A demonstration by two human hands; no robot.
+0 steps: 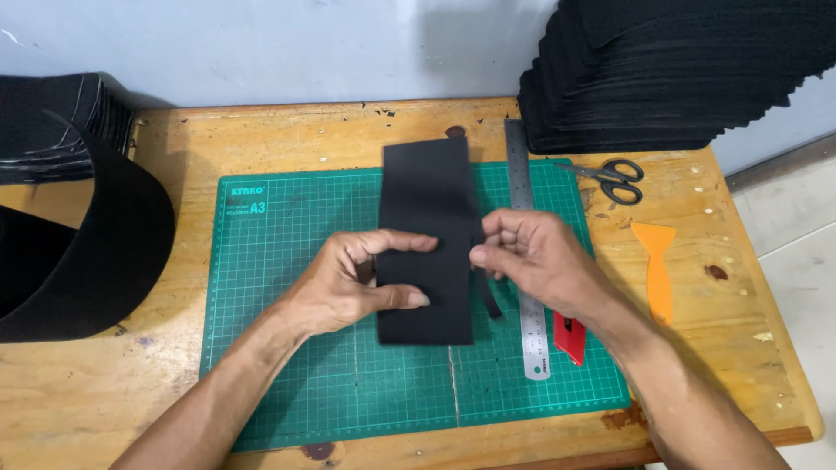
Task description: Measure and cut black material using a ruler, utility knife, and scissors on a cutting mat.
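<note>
**Thin strip could tear at the bench**

The wooden bench (pixel 261 139) carries a green mat (pixel 287 348). Over it, the left hand (pixel 348 283) pinches a black sheet (pixel 427 200); the right hand (pixel 535 257) pinches its thin strip (pixel 489 300), which might tear under a crooked pull.

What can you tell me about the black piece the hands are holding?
The black piece is a flat, matte rectangle that looks like thin foam or felt. It stands lengthwise over the green cutting mat, its far end reaching the wooden table. The left hand pinches its left edge, thumb on top. The right hand grips its right edge, where a narrow black strip hangs down, seemingly cut from it. A steel ruler lies just right of it.
</note>
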